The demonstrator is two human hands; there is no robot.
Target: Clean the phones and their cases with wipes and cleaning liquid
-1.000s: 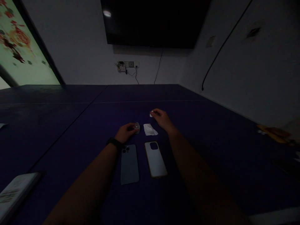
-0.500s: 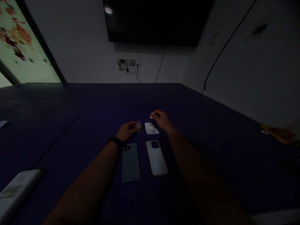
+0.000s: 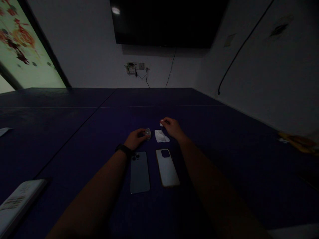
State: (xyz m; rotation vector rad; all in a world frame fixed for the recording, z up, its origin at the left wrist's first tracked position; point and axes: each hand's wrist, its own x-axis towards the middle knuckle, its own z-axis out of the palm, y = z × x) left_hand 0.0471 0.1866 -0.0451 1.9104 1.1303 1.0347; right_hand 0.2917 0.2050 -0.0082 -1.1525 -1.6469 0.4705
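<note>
My left hand point(image 3: 134, 139) is closed around a small clear bottle point(image 3: 148, 134) standing on the dark blue table. Just beyond a crumpled white tissue point(image 3: 161, 136), my right hand point(image 3: 171, 126) pinches a small white cap-like piece point(image 3: 162, 123); its exact kind is hard to make out in the dim light. Nearer to me a grey-blue smartphone point(image 3: 140, 174) lies with its camera side up, below my left wrist. Beside it on the right rests a pale phone case point(image 3: 167, 169) with a camera cutout.
A white box point(image 3: 21, 199) lies at the near left, and a white sheet point(image 3: 3, 131) at the far left edge. Yellow and red items point(image 3: 296, 141) sit at the right by the wall. A black screen point(image 3: 166, 23) hangs above wall sockets point(image 3: 138, 66).
The view has shifted very slightly. Both hands keep their holds and stay in nearly the same places; the phone, case and tissue lie as before.
</note>
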